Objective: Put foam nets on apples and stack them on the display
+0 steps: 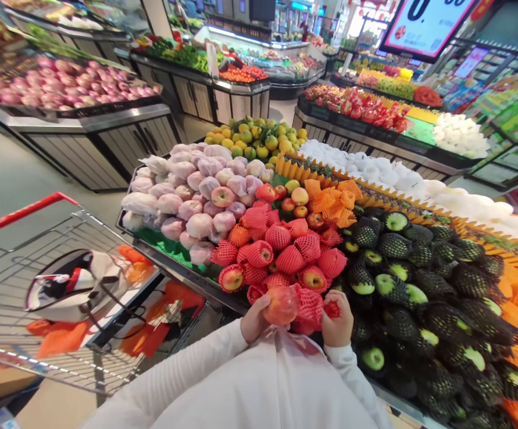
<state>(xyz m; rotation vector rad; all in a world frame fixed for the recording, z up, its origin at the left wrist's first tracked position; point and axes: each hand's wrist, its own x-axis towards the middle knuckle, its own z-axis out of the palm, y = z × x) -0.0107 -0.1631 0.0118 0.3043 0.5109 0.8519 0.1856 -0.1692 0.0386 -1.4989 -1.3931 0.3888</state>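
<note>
My left hand [254, 320] is closed around a red apple [282, 305] with no net on it, close to my chest. My right hand [337, 320] is closed on a red foam net sleeve [330, 309], its fingers curled in. Between the two hands shows more red foam netting [308, 306]; whether it wraps an apple is hard to tell. Just beyond lie several apples in red foam nets [278, 236], piled on the display stand. A few bare apples [300, 196] and orange foam nets [334, 199] sit behind them.
Left of the pile are paper-wrapped apples [200, 225]; to the right, green fruit in black nets [424, 286]. Green-yellow citrus [256, 138] tops the far end. A metal shopping cart [13, 304] holding a bag [78, 286] stands at my left. Onions [62, 83] fill another stand.
</note>
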